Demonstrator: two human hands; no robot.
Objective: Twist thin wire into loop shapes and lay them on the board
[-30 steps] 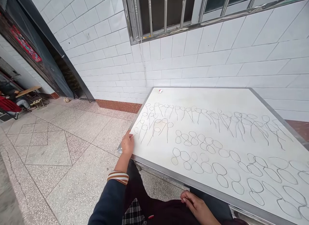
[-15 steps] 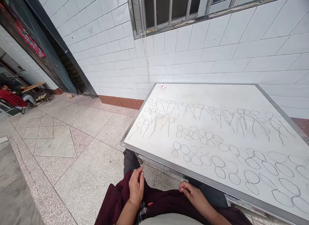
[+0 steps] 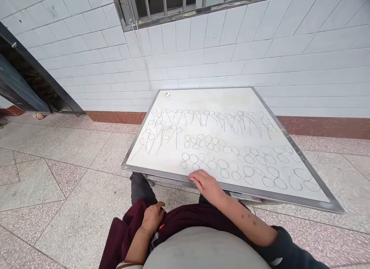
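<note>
My left hand rests on my lap over dark red clothing, fingers curled in and nothing seen in them. My right hand is over the near edge of a white board with a grey metal frame. Its fingers are bent and pressed together, and nothing shows in them; whether they touch the frame I cannot tell. Rows of thin dark loops, some with tails, are drawn across the board. A small white and red object lies near its far left corner.
Beyond the board rises a white tiled wall with a brown-red base strip and a barred window. A dark doorway stands at the left, with a round object on the speckled floor beside it.
My right hand has risen from my lap to the board's near edge. My left hand stays on my lap, its fingers more curled. The view has swung right, so the seated person has left it.
</note>
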